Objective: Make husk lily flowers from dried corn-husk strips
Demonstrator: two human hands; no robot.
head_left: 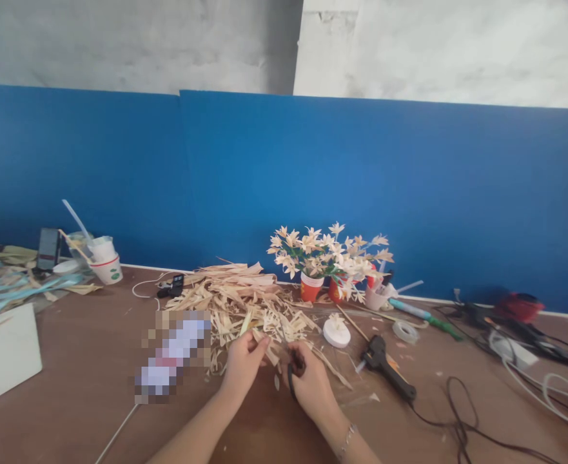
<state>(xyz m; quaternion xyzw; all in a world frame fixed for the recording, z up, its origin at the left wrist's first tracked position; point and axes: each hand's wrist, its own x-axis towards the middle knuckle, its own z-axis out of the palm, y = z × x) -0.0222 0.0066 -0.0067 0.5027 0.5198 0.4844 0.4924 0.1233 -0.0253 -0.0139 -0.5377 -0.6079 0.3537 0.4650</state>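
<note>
My left hand pinches a piece of dried husk between thumb and fingers, at the front edge of a loose heap of pale husk strips. Close on its right, my right hand is closed around scissors with black handles. Their blades point away from me, beside the held piece; whether they touch it I cannot tell. Just beyond the right hand, a pale husk flower rests on a round white lid. More finished flowers on green stems stand in red paper cups.
A black glue gun lies to the right, its cord trailing frontward. Behind it are a tape roll and tangled cables. Left are a pixelated device, a white box and paper cups. A blue panel closes off the back.
</note>
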